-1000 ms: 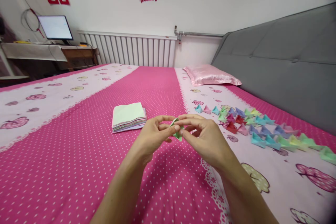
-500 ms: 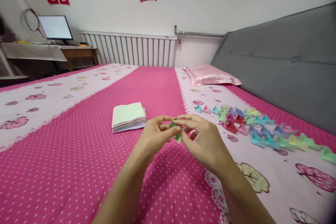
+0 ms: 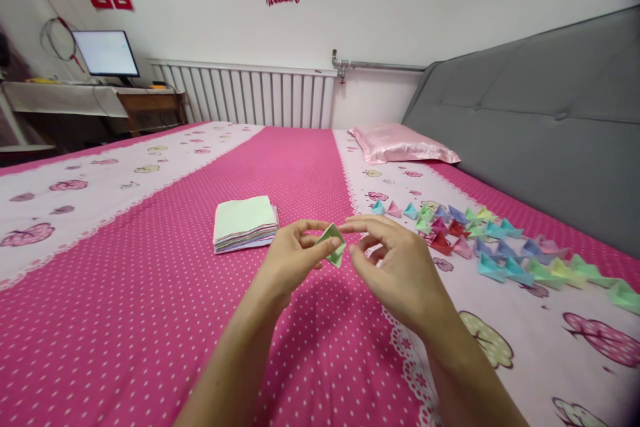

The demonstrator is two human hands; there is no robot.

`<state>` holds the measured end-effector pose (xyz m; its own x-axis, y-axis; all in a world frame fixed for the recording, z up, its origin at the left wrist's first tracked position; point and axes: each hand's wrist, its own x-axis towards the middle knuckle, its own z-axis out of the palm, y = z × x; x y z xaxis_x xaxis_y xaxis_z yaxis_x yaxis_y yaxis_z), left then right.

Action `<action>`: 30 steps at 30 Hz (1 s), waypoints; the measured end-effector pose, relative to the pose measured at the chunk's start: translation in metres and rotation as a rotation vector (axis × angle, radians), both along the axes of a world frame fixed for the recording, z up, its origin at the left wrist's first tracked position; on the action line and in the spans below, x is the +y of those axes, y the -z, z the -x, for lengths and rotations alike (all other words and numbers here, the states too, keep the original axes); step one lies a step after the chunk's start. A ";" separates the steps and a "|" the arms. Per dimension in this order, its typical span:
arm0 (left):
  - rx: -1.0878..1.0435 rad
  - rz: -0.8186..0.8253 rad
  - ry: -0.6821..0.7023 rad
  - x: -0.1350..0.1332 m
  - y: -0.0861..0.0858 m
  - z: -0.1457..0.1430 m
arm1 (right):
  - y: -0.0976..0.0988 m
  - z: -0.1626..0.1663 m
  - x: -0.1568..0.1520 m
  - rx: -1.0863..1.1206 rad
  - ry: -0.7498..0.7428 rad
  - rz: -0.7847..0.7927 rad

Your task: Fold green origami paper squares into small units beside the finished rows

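A small folded piece of light green paper (image 3: 336,255) is pinched between the thumb and fingers of my left hand (image 3: 295,253), held above the pink dotted bedspread. It has a diamond-like outline with raised folds. My right hand (image 3: 393,257) is just to the right of it, thumb and forefinger apart; the forefinger tip comes close to the paper's top corner, and I cannot tell if it touches. On the left lies a stack of square coloured paper (image 3: 245,217), a pale green sheet on top. Several folded paper boats (image 3: 493,267) in many colours stand in rows on the right.
A pink satin pillow (image 3: 400,143) lies at the far right of the bed, against the grey padded headboard (image 3: 540,87). Behind the bed runs a white radiator (image 3: 250,93). A desk (image 3: 65,100) with a lit monitor (image 3: 106,53) stands at the far left.
My right hand has drawn slightly right, its thumb and fingers coming away from the green paper. My left hand keeps its pinch, and more of the paper shows.
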<state>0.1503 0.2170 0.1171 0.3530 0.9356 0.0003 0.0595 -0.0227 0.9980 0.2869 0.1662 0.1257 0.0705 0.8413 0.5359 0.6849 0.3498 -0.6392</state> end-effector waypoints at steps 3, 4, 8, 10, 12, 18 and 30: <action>0.005 0.007 -0.010 0.000 -0.002 0.000 | -0.001 -0.001 -0.001 0.016 0.038 0.007; 0.004 0.009 -0.011 -0.001 -0.002 -0.001 | -0.001 -0.001 -0.001 0.018 0.048 0.011; -0.005 0.010 -0.012 -0.001 -0.002 0.000 | 0.001 -0.002 0.000 0.022 0.079 0.033; -0.007 0.005 -0.010 -0.001 -0.002 -0.001 | 0.001 -0.003 0.001 0.019 0.089 0.041; -0.005 0.000 -0.004 -0.001 -0.002 -0.001 | 0.001 -0.003 0.001 0.016 0.093 0.046; -0.005 -0.006 -0.005 -0.001 -0.002 -0.001 | 0.000 -0.002 0.001 0.018 0.098 0.049; -0.017 -0.006 -0.008 -0.001 -0.002 -0.001 | 0.001 -0.002 0.001 0.011 0.067 0.036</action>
